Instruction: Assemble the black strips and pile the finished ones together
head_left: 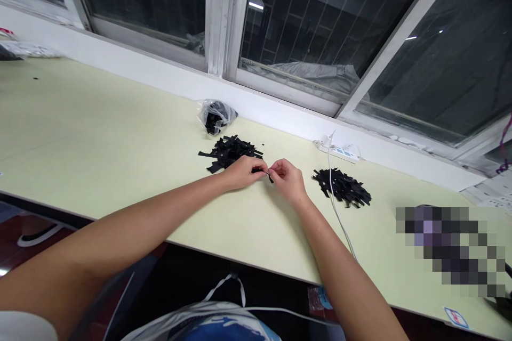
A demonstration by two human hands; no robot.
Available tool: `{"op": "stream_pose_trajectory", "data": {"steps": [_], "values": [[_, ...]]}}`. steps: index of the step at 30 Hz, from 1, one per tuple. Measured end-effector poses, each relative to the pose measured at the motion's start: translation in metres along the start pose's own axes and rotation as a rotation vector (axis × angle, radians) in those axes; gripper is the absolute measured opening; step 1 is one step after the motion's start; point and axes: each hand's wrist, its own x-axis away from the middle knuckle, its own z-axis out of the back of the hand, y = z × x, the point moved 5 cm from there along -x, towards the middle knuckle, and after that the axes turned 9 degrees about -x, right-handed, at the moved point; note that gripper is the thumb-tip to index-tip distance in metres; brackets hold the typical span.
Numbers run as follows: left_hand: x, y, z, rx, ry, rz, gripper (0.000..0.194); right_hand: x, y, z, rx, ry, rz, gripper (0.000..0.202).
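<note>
Both hands meet over the table, fingertips almost touching. My left hand [245,171] is closed in a pinch on a small black strip [258,170]. My right hand [287,177] pinches the other side, where a short black end [271,178] hangs below the fingertips. A small shiny spot shows between the two pinches. Just behind my left hand lies a loose pile of black strips [230,151]. A second pile of black strips [343,187] is to the right of my right hand.
Behind the left pile, a clear plastic bag [216,116] holds black pieces. A white power strip [339,151] lies by the wall, and its white cable [334,202] crosses the right pile toward the front edge of the pale table [100,122]. A pixelated area covers the right end.
</note>
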Motion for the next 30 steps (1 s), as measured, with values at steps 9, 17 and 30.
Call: {"op": "stream_pose_trajectory", "data": {"steps": [9, 17, 30], "values": [[0.001, -0.003, -0.002, -0.004, -0.035, 0.038, 0.012, 0.002, -0.007, -0.003, -0.004, -0.066, 0.019, 0.009], [0.002, -0.002, -0.001, -0.014, -0.042, 0.039, 0.010, 0.003, -0.005, -0.005, -0.059, -0.087, -0.028, 0.014], [0.002, -0.001, -0.005, -0.090, -0.013, -0.007, 0.007, 0.001, 0.014, -0.012, -0.285, 0.002, -0.172, 0.033]]}}
